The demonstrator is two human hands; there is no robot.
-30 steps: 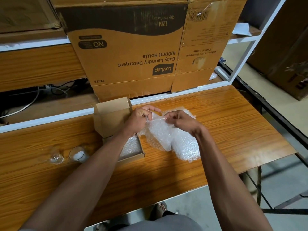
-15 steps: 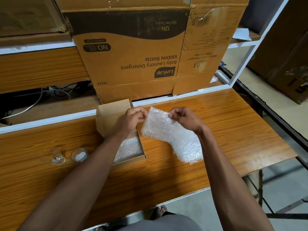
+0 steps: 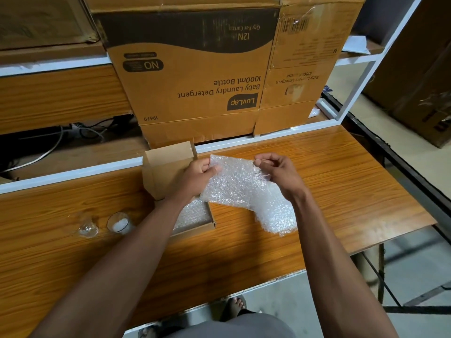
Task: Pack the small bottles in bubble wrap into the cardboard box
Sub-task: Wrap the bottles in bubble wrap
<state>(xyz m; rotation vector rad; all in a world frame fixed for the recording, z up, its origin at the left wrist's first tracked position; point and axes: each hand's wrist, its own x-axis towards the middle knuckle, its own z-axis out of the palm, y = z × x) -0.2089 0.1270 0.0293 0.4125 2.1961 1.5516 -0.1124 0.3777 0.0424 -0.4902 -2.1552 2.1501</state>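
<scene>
Two small clear bottles (image 3: 103, 225) stand on the wooden table (image 3: 341, 191) to my left, one holding something white. Just beyond, the small cardboard box (image 3: 170, 164) sits open, lid up, lined with bubble wrap. My left hand (image 3: 195, 178) and right hand (image 3: 278, 173) each pinch a top corner of a bubble wrap sheet (image 3: 240, 189), translucent, crinkled, lower end trailing on the table. Behind, a large carton (image 3: 195, 69), upside down: "LuvLap Baby Laundry Detergent 1000ml Bottle", "12N", "19679".
</scene>
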